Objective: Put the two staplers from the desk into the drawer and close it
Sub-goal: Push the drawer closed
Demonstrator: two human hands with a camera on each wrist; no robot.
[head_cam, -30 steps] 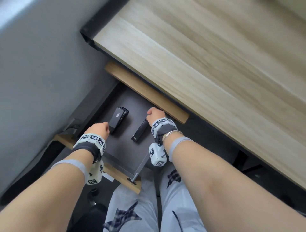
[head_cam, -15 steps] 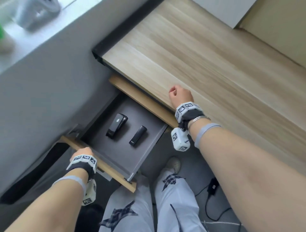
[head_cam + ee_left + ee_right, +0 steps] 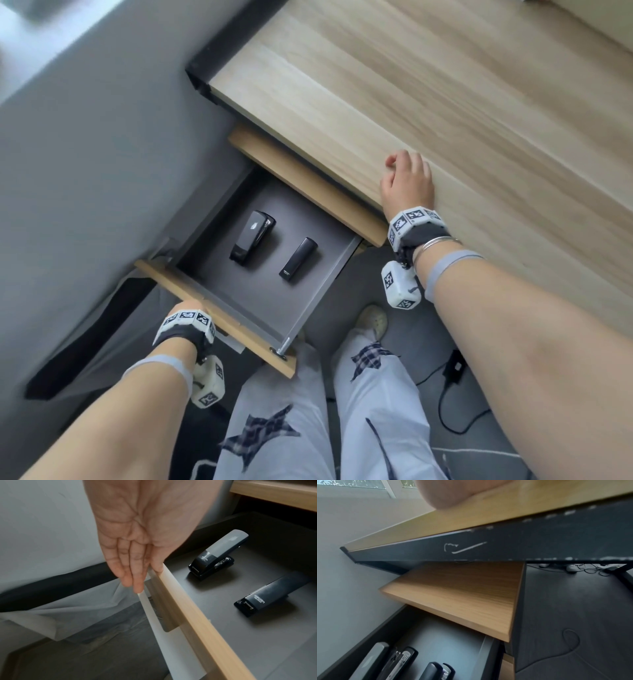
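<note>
Drawer is sitting pulled out under the desk, dark grey floor, light wood front panel at the near edge. Both staplers are lying inside on the drawer floor, side by side, not touching. Larger black stapler is lying to the left; slimmer black stapler is lying just to its right, slightly nearer. In the left wrist view both noses are pointing toward the front panel, and the slim one is showing white lettering on top.

Left hand is sitting at the left end of the front panel: fingers straight and together, hanging down on the outer face of the panel, thumb resting on its top edge. Not curled round anything, just touching. A strip of white film or paper is hanging along the outer face of the panel below the fingertips.

Right hand is resting on the near edge of the desk top, to the right of the drawer, fingers loosely bent, holding nothing. Right wrist view is showing only a blurred bit of hand against the desk edge.

Person's light trousers and one shoe are showing below the drawer; a black cable is lying on the floor to the right.
</note>
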